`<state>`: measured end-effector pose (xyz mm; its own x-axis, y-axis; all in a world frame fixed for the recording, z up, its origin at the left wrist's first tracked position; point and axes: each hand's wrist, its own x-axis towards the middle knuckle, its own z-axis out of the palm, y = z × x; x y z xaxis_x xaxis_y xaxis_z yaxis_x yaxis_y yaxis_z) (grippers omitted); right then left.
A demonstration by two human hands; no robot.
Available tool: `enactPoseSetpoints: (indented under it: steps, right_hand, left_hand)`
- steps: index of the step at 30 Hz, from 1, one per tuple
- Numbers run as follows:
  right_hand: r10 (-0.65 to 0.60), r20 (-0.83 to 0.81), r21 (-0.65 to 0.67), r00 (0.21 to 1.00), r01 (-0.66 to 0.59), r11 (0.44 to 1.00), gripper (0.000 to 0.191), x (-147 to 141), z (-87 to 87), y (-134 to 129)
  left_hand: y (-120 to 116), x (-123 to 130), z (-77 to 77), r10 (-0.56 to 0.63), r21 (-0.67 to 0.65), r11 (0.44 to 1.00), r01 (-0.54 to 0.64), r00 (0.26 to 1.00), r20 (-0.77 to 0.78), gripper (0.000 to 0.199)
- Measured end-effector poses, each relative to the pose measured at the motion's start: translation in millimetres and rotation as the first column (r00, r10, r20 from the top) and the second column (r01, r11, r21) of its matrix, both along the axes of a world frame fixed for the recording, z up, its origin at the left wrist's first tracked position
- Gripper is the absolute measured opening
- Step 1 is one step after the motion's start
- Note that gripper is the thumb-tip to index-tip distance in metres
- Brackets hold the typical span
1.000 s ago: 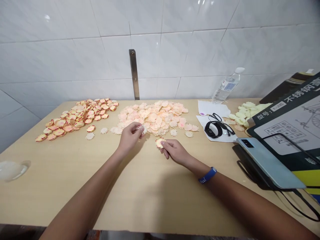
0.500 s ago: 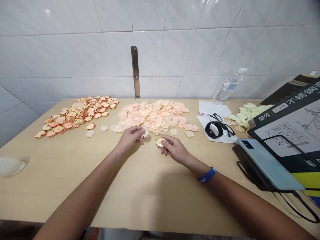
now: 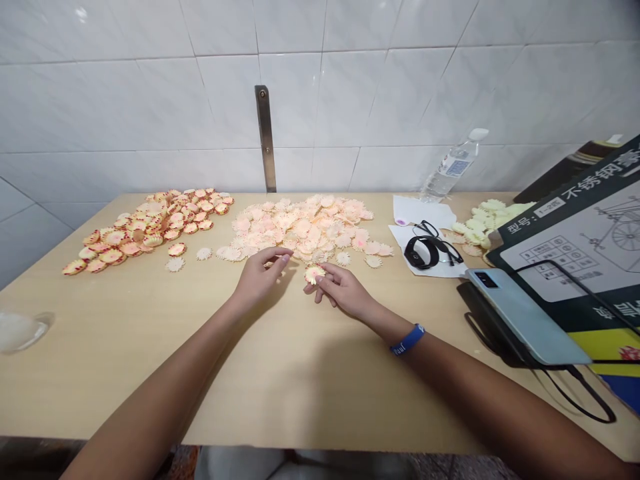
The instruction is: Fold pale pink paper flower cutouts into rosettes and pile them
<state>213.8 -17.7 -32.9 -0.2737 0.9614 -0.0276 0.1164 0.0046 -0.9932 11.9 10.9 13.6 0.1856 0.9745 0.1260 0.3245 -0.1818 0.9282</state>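
My right hand [image 3: 343, 288] pinches a layered flower piece [image 3: 315, 274] between thumb and fingers. The piece is cream with a pink centre and scalloped petals. To its left hovers my left hand [image 3: 261, 275], fingers stretched out, with nothing visible in them. Just beyond both hands lies a heap of thin pale pink flower pieces [image 3: 305, 227], with a few whitish ones at its front edge. A second heap, of thicker red-edged flower pieces [image 3: 150, 223], spreads over the far left of the table.
On the right lie a black wristband [image 3: 423, 252], glasses [image 3: 453, 252] on white paper, pale green flower pieces [image 3: 483, 223], and a light blue phone [image 3: 533, 320] with a cable. A water bottle [image 3: 453, 167] and a printed box [image 3: 575, 247] stand behind. A clear cup [image 3: 20, 331] is at the left edge.
The whitish flower piece that was in my left hand no longer shows there, and those fingers have straightened. My right hand has shifted slightly left with its piece. The view has shifted a little.
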Motion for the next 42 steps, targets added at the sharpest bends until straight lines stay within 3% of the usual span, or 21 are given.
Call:
enactPoseSetpoints:
  steps: [3,6,10,14,19,26,35,37,42]
  right_hand:
    - [0.023,0.05,0.091,0.998,-0.028,0.995,0.033,-1,4.1,-3]
    - [0.039,0.131,0.168,0.991,-0.061,0.984,0.029,-2,7.8,-7]
    - [0.023,0.084,0.147,0.996,-0.036,0.989,0.029,-3,7.5,-10]
    - [0.022,0.019,0.104,1.0,-0.024,0.994,0.033,-2,3.2,-8]
    - [0.091,-0.08,0.064,0.993,-0.086,0.994,0.037,0,-0.6,-3]
    - [0.135,-0.027,0.069,0.99,-0.133,0.989,0.038,2,3.7,-4]
    - [0.132,0.057,0.068,0.99,-0.135,0.988,0.032,-2,7.8,-7]
    - [0.142,0.094,0.093,0.985,-0.15,0.984,0.034,-1,9.7,-8]
    - [0.123,0.083,0.105,0.989,-0.131,0.986,0.032,1,11.7,-8]
  left_hand:
    - [-9,10,-1.4,-0.095,0.018,0.995,0.096,0.993,-0.067,0.027]
    - [-14,16,-7.0,-0.203,-0.066,0.978,0.197,0.974,-0.102,0.023]
    - [-13,17,-12.7,-0.215,-0.16,0.965,0.21,0.976,-0.016,0.026]
    - [-12,17,-8.8,-0.206,-0.285,0.931,0.227,0.973,0.103,0.027]
    - [-13,20,-4.7,-0.212,-0.306,0.92,0.244,0.968,0.134,0.026]
    - [-15,20,-16.1,-0.238,-0.197,0.955,0.223,0.97,-0.055,0.034]
    - [-21,26,-20.1,-0.104,-0.001,0.994,0.108,0.954,-0.282,0.039]
    - [-21,27,-19.9,-0.104,-0.006,0.994,0.106,0.962,-0.252,0.039]
    - [-13,24,-20.5,-0.256,-0.178,0.948,0.265,0.964,0.068,0.036]
